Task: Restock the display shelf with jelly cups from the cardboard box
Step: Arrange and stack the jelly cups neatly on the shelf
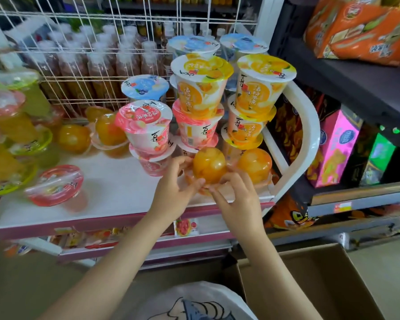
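Nearest to us is our white shirt with a drawing on it [194, 303]. Just to the right of it sits the cardboard box [321, 285]. We see its brown inside, and we cannot see any cups left in the part that shows.

Farther away is the white display shelf [116, 188] with a pink front edge. A lot of the job looks done to us. On the right side there are tall stacks of jelly cups: an orange stack [202, 93], another orange stack [261, 88], a pink stack [146, 128] and blue-lidded cups [144, 87] behind. On the left are more cups, green ones [9, 172] and a pink one lying tipped [58, 185], but they are blurry. There is bare white shelf in the middle, so we think more cups could still go there.

Now the hands. Both are at the near right part of the shelf, around one clear orange jelly cup [209, 165] that stands upside down. Our left hand [171, 190] curls its fingers round the left side of the cup's wide rim. Our right hand [238, 199] pinches the rim on the near right side with its fingers bent. So both hands are closed on this cup, not spread flat. The cup sits low, at the foot of the orange stack, and we cannot tell if it rests on the shelf yet. Another upside-down orange cup [254, 165] stands just beside it on the right.
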The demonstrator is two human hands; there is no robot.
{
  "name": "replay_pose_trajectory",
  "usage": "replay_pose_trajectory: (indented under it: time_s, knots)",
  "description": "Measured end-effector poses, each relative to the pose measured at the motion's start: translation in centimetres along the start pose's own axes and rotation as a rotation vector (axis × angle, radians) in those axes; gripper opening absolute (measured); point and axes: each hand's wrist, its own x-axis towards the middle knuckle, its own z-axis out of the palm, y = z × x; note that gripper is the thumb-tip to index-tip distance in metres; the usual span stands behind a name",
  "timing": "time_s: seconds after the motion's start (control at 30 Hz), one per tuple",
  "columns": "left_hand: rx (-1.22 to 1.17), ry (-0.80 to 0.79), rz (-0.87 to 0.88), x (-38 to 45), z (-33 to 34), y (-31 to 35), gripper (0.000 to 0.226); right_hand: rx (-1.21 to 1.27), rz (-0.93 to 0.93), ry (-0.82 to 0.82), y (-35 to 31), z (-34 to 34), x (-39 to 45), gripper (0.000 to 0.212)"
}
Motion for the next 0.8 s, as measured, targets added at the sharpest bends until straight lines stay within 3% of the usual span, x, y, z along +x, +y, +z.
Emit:
replay_pose_trajectory:
  time_s: [0.37, 0.8]
  knots:
    - [-0.059, -0.053, -0.039, -0.7, 0.4, -0.2, 0.060, -0.145, -0.073, 0.127, 0.3, 1.2, -1.4, 0.017]
    - [-0.012, 0.016, -0.008, -0.3, 1.1, -0.5, 0.058, -0.017, 0.048, 0.095, 0.3, 0.9, -1.2, 0.012]
